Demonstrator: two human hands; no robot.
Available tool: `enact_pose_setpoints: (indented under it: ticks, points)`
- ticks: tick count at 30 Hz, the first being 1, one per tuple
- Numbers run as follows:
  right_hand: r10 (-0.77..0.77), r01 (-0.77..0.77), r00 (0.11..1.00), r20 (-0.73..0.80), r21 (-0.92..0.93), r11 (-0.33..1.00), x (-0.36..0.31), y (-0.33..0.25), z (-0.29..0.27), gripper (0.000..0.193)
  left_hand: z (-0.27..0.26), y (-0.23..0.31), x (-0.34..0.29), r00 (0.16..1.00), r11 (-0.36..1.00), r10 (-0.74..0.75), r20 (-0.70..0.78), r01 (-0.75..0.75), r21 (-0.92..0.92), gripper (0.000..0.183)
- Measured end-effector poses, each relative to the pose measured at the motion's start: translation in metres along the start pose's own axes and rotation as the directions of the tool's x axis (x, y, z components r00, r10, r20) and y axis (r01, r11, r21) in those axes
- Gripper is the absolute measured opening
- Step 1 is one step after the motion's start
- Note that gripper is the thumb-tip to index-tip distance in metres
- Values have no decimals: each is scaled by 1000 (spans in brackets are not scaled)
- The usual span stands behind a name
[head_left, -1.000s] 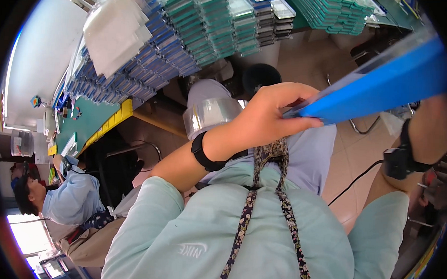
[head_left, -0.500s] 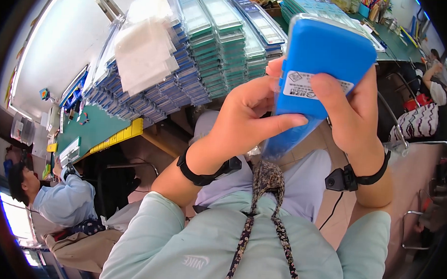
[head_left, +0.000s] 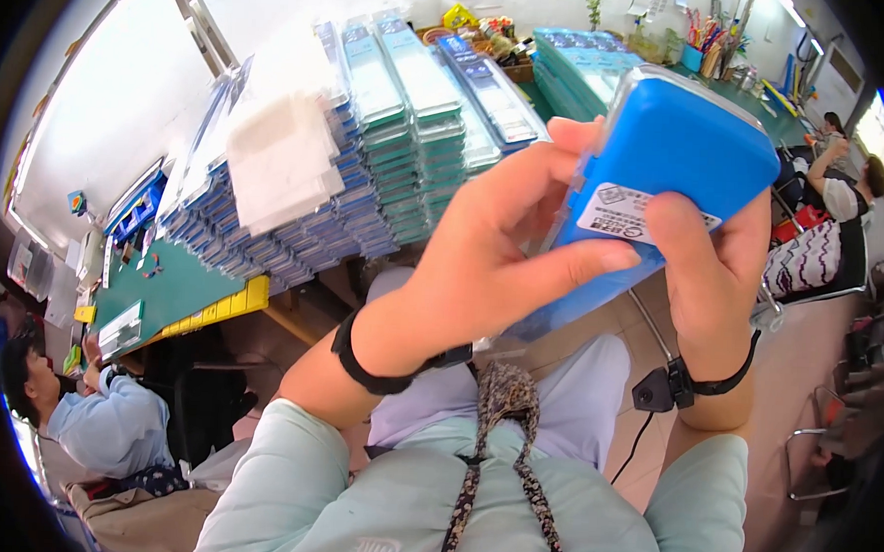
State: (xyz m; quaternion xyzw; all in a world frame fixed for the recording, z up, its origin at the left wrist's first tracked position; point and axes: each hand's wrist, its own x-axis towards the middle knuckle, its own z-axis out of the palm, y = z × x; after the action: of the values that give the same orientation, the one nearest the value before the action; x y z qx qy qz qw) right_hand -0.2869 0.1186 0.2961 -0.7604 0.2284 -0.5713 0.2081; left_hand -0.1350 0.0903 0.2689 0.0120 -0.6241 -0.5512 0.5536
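A blue plastic case [head_left: 699, 139] with rounded corners and a clear rim along its top edge is held up in front of me, tilted. It bears a white printed label [head_left: 603, 209]. Clear plastic wrapping [head_left: 554, 306] shows over its lower part. My right hand [head_left: 709, 258] grips the right side, thumb beside the label and fingers behind. On the left edge, my left hand [head_left: 507, 249] is closed, its thumb lying across the front below the label and its fingers partly hidden behind.
Tall stacks of flat clear-topped cases [head_left: 409, 127] stand beyond my hands to the left, with translucent bags [head_left: 284, 156] on top. A person in light blue [head_left: 110, 424] sits at a green table [head_left: 180, 294] on the left. Other people and a chair [head_left: 812, 272] are at right.
The blue case has shifted right and slightly down and leans more to the right. Both hands have moved with it, keeping their hold. The whole view has shifted a little.
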Motion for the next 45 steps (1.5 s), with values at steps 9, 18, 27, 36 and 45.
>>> enact_pose_setpoints:
  ticks: [9, 18, 27, 36, 45]
  points:
    - [-338, 273, 860, -383, -216, 937, 17, -38, -30, 44, 31, -49, -37, 990, 852, -137, 20, 107, 512, 48]
    - [-307, 263, 951, -43, -416, 871, 6, -38, -44, 39, 56, -42, -30, 983, 981, -163, -84, 171, 94, 38]
    - [26, -141, 936, -352, -305, 942, -8, -28, -12, 53, 54, -51, -49, 958, 953, -279, -66, 285, 99, 36]
    - [545, -512, 831, -112, 229, 828, -23, -21, -37, 27, 32, -32, -39, 959, 898, -275, 70, 229, 376, 44]
    - [440, -352, 853, -281, 314, 882, -20, -31, -16, 23, 16, 30, 10, 782, 63, 435, 447, -521, 851, 51]
